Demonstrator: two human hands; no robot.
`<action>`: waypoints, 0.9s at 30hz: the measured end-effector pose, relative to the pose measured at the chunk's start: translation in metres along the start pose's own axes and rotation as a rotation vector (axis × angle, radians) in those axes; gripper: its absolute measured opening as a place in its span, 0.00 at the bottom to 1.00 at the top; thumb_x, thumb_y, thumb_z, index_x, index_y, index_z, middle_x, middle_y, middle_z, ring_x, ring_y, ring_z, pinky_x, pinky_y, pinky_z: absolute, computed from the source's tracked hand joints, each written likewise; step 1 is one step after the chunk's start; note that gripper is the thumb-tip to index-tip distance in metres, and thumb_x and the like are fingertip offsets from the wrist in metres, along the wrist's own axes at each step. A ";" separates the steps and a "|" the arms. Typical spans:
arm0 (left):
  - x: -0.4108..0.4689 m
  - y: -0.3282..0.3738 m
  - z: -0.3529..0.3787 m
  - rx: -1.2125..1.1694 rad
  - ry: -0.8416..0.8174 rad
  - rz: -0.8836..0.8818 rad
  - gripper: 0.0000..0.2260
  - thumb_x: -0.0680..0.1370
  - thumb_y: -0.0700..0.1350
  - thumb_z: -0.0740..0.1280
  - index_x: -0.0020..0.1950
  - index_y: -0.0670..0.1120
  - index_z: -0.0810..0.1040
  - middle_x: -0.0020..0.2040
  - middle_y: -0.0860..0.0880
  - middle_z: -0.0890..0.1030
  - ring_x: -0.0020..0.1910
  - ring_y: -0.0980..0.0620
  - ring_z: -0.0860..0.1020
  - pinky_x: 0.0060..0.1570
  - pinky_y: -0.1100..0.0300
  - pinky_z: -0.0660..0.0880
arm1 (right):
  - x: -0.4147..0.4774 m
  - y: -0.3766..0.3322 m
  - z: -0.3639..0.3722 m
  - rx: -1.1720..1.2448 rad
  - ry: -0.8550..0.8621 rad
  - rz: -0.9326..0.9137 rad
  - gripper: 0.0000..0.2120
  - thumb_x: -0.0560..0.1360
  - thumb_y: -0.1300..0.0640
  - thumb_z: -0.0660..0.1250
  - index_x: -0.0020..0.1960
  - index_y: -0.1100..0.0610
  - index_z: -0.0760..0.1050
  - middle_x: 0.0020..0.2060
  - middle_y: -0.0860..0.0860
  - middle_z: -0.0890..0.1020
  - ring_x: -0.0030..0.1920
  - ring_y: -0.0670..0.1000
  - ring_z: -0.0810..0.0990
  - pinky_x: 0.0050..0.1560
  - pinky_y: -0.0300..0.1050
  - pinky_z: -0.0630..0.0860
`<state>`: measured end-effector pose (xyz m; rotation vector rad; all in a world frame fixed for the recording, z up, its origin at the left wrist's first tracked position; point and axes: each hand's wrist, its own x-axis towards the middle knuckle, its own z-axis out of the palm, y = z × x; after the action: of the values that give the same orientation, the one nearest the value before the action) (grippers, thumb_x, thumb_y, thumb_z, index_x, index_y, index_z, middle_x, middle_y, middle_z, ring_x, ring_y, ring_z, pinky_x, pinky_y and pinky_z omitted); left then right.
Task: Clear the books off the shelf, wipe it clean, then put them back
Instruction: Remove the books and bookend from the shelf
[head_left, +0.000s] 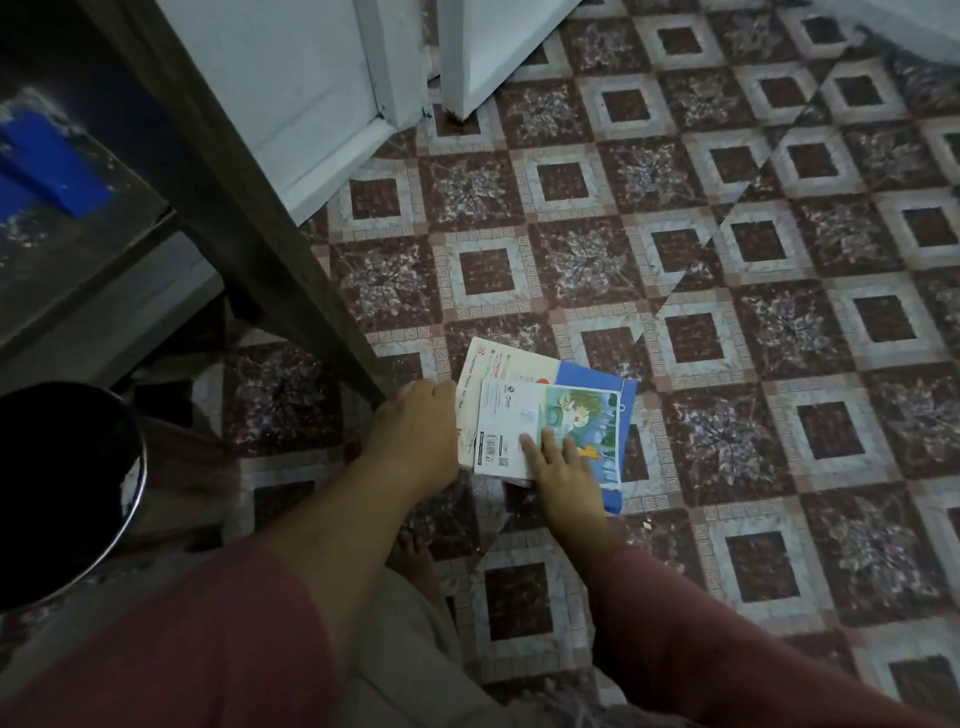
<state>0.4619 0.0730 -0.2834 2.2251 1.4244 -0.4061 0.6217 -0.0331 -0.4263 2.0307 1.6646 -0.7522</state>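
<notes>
A small stack of books (550, 410) lies on the patterned tile floor just right of the shelf's wooden upright (249, 228). The top book has a white and green-blue illustrated cover, and beneath it lie a cream one and a blue one. My left hand (415, 431) is at the stack's left edge, fingers curled against the books' side. My right hand (561, 467) lies on the top cover with its fingers straight and spread. The dark shelf board (62, 171) at the upper left carries a blue object (52, 166) and pale dusty marks.
A round dark metal bin (67, 488) stands at the left, below the shelf. A white door and its frame (363, 78) rise behind the shelf upright. Patterned floor tiles (753, 312) stretch to the right. My bare foot (415, 556) shows below the books.
</notes>
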 end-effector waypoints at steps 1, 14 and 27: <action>0.000 -0.001 0.001 -0.001 -0.009 -0.005 0.22 0.78 0.44 0.65 0.71 0.45 0.64 0.66 0.47 0.70 0.65 0.47 0.68 0.62 0.51 0.71 | 0.000 -0.001 0.001 0.018 0.012 0.008 0.35 0.80 0.62 0.58 0.79 0.52 0.41 0.78 0.58 0.47 0.77 0.65 0.49 0.71 0.60 0.62; -0.030 -0.030 -0.041 -0.076 -0.038 -0.094 0.17 0.79 0.45 0.63 0.68 0.47 0.70 0.66 0.45 0.72 0.63 0.44 0.73 0.61 0.50 0.73 | -0.037 -0.037 -0.118 -0.235 0.078 -0.045 0.19 0.78 0.48 0.63 0.66 0.53 0.70 0.61 0.54 0.76 0.63 0.59 0.73 0.67 0.60 0.63; -0.221 -0.177 -0.146 -0.176 0.378 -0.274 0.21 0.77 0.53 0.65 0.69 0.52 0.72 0.65 0.49 0.74 0.63 0.48 0.74 0.62 0.54 0.72 | -0.189 -0.222 -0.289 -0.071 0.597 -0.513 0.21 0.77 0.44 0.62 0.68 0.48 0.69 0.57 0.50 0.77 0.57 0.54 0.77 0.50 0.48 0.73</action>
<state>0.2081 0.0428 -0.0935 2.0414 1.8901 0.0615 0.4210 0.0479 -0.0775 1.8997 2.5626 -0.2156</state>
